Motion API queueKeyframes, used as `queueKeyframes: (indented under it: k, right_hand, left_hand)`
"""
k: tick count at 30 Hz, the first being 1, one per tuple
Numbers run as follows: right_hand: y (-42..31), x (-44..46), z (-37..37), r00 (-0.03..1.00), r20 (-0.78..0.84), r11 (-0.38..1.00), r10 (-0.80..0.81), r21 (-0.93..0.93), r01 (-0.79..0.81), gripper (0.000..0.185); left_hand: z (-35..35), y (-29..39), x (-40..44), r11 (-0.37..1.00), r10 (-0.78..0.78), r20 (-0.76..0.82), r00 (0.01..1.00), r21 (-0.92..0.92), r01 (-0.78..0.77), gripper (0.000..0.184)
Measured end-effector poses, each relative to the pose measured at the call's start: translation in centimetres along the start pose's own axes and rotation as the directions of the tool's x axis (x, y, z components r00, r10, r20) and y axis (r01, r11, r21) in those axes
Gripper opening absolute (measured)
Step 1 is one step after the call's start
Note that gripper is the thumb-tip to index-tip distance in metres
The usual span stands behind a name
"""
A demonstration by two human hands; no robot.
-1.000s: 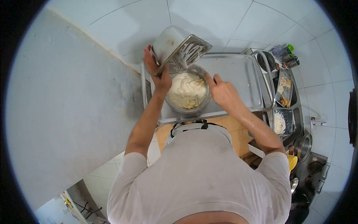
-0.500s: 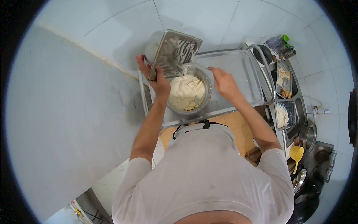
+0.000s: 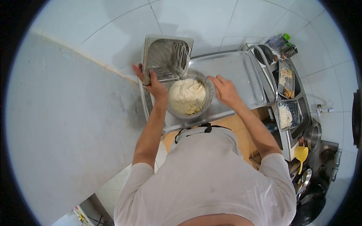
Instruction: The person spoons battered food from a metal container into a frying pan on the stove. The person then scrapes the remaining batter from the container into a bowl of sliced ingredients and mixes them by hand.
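Observation:
My left hand (image 3: 155,84) grips the lower left edge of a square metal pan (image 3: 147,56), its thumb over the rim. The pan is tilted towards me, its inside smeared with a thin, streaky pale film. Just below the pan's lower edge, a round bowl (image 3: 209,101) holds a thick mound of cream-coloured mixture (image 3: 186,94). My right hand (image 3: 225,89) is closed at the bowl's upper right rim. What its fingers hold is too unclear to name; a thin pale shape reaches from them towards the pan.
The bowl stands on a metal trolley (image 3: 233,71) with a raised tube handle. To the right are a sink counter with a tray of food pieces (image 3: 287,77), a container of white food (image 3: 285,116), a metal pot (image 3: 312,136) and a yellow ladle-shaped scoop (image 3: 301,153). Tiled wall lies behind.
My left hand has turned the pan more upright and shifted it left and slightly down. My right hand has moved a little down and left, closer to the bowl's rim.

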State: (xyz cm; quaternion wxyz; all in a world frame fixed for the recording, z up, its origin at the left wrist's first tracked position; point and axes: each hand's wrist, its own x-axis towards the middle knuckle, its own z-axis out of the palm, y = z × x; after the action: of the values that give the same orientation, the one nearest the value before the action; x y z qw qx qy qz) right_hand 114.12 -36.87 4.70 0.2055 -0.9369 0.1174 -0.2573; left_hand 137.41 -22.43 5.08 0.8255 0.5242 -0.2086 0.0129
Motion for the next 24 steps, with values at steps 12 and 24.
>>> queueKeyframes:
  k: [12, 24]
  right_hand:
    - [1.1, -1.2, 2.0, 0.982, 0.178, 0.993, -0.067, -0.087, 0.084, 0.039]
    - [-1.8, 4.7, -1.5, 1.000, 0.003, 0.995, -0.006, -0.103, 0.006, 0.042]
  left_hand:
    - [-1.0, 0.4, 0.6, 0.991, -0.081, -0.018, 0.997, -0.108, 0.079, 0.069]
    - [-2.2, 0.3, -0.2, 0.926, 0.157, 0.183, 0.970, 0.314, -0.209, 0.074]
